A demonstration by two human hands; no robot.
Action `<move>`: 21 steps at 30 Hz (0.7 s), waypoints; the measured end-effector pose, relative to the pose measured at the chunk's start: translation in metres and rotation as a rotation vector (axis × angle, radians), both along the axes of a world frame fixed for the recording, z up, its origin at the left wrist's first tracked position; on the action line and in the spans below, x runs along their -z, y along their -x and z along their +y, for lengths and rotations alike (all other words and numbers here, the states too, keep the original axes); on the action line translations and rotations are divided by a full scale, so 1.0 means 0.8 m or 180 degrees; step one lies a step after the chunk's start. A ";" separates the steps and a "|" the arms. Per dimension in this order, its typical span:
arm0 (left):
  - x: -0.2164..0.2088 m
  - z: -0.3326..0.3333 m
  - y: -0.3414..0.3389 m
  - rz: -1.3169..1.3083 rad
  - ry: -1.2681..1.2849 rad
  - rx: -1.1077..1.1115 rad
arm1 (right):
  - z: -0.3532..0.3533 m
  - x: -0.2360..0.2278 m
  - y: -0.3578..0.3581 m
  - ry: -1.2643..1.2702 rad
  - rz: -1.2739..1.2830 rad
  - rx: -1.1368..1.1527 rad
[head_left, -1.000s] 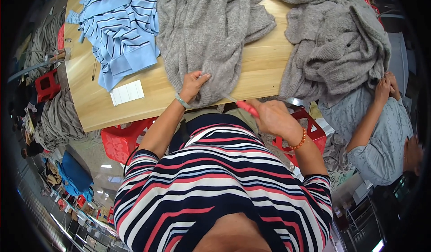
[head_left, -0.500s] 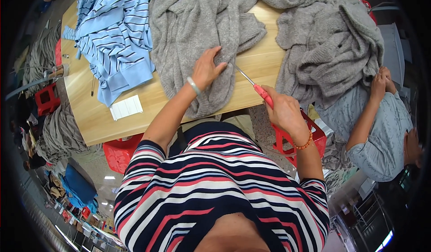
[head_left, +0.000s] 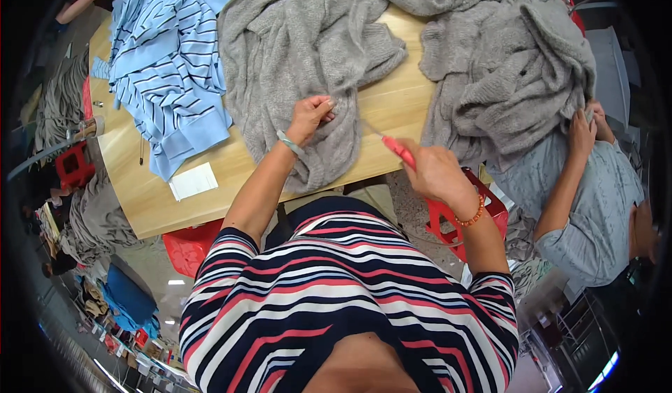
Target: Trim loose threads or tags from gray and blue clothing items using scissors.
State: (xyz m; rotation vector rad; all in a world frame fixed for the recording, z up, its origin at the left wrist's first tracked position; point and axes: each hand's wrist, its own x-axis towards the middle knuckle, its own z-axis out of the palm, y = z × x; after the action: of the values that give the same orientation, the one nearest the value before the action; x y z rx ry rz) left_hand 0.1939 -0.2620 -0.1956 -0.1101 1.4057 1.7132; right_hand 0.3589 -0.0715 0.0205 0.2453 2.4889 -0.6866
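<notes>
A grey fuzzy knit garment (head_left: pixel 280 64) lies in loose folds on the wooden table in front of me. My left hand (head_left: pixel 308 120) is closed over its lower part, thumb and fingers pinching a bit of the knit. To its right, my right hand (head_left: pixel 439 174) grips the red handle of a thin-shafted hand tool (head_left: pixel 399 151). The metal shaft points up and left toward the garment's right edge; motion blurs it, so its tip is unclear and I cannot tell whether it touches the knit.
Blue striped garments (head_left: pixel 171 78) and a white paper slip (head_left: pixel 193 181) lie to the left on the table (head_left: pixel 140 207). More grey knitwear (head_left: pixel 504 78) is heaped at the right, where a co-worker's hands (head_left: pixel 582 132) hold its edge. Red stools (head_left: pixel 187 253) stand below.
My left hand has gone from lying spread on the knit to pinching it. The tool in my right hand has drawn slightly down, away from the garment. The view has shifted a little.
</notes>
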 end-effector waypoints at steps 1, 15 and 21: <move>-0.002 -0.001 -0.001 -0.0007 0.0005 -0.0020 | 0.001 0.002 0.001 -0.0164 0.0100 0.0012; -0.052 -0.031 -0.014 0.1456 0.0657 0.0873 | 0.011 0.010 0.023 -0.0257 0.0094 0.0224; -0.025 -0.133 0.037 0.4291 0.3465 -0.1933 | 0.004 0.012 0.019 -0.0363 0.0158 0.0149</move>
State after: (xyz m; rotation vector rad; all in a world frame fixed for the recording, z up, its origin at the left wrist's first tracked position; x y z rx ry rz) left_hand 0.1642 -0.3687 -0.1758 0.0669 3.4964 1.1257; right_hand 0.3435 -0.0681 0.0112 0.3333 2.5808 -0.5765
